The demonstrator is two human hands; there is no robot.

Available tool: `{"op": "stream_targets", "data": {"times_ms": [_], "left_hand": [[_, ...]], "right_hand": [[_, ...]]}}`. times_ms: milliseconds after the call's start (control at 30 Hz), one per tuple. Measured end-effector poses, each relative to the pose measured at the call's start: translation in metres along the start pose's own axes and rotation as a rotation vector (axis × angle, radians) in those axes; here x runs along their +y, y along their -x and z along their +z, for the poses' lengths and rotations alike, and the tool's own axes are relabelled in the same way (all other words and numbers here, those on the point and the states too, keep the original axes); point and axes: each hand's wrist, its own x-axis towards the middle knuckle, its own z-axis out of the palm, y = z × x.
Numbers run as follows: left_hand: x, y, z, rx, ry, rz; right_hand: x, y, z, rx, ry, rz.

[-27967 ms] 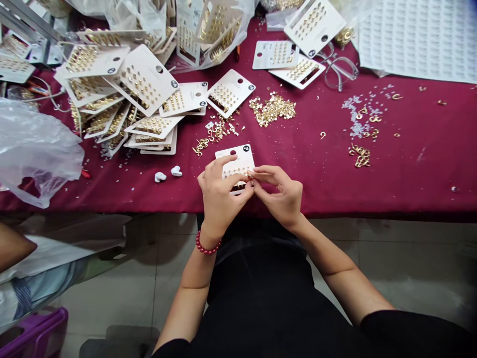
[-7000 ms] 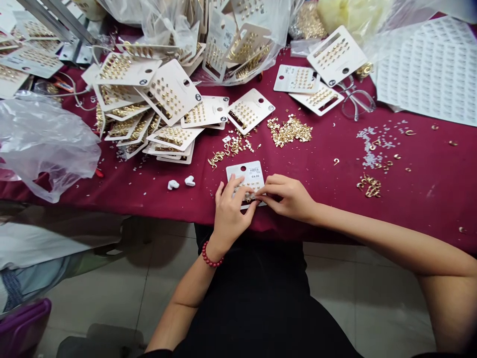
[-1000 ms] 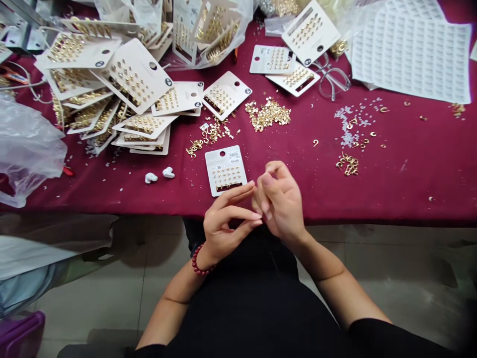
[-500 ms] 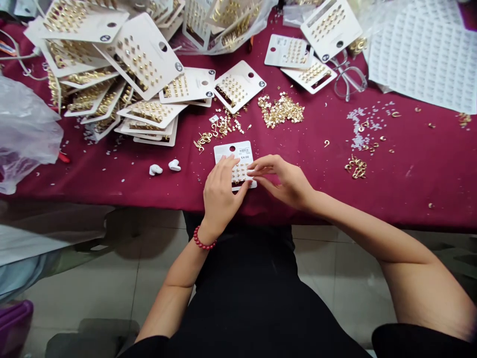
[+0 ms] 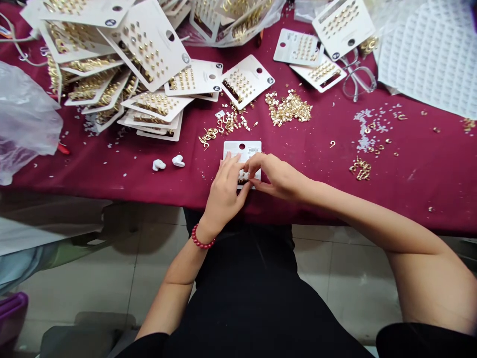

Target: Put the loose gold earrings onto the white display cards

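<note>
A white earring card [image 5: 242, 145] with rows of small gold studs lies on the maroon cloth near the table's front edge. My left hand [image 5: 225, 191] holds the card by its left side, fingers over the face and thumb by the lower edge. Over the card's right half, my right hand [image 5: 278, 175] is closed in a pinch, thumb and fingertips at the lower studs. Whatever sits between those fingertips is hidden. Both hands cover much of the card, including part of its price label.
Filled earring cards [image 5: 149, 44] are heaped at the back left. Gold earring backs [image 5: 288, 108] form a pile beyond my hands. White earbuds [image 5: 158, 164] lie to the left. Clear-framed glasses [image 5: 359, 82], loose hoops [image 5: 360, 169] and a sticker sheet [image 5: 428, 54] are on the right.
My right hand has moved left, further over the card, and its fingertips have closed at the lower studs. My left hand stays on the card. The view has shifted slightly.
</note>
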Motion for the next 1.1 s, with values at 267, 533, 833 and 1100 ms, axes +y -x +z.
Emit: {"op": "stream_targets", "data": {"times_ms": [267, 533, 833, 1100], "left_hand": [[-0.001, -0.002, -0.002, 0.013, 0.045, -0.027], [0.000, -0.002, -0.001, 0.033, 0.050, -0.060], [0.001, -0.002, 0.000, 0.065, -0.007, -0.059], [0.001, -0.002, 0.001, 0.084, -0.021, -0.063]], "right_hand": [[-0.001, -0.002, 0.002, -0.027, 0.100, -0.005], [-0.007, -0.006, 0.002, -0.056, 0.414, -0.156], [-0.021, -0.018, -0.015, -0.267, 0.613, -0.244], [-0.013, -0.016, -0.007, -0.270, 0.634, -0.295]]}}
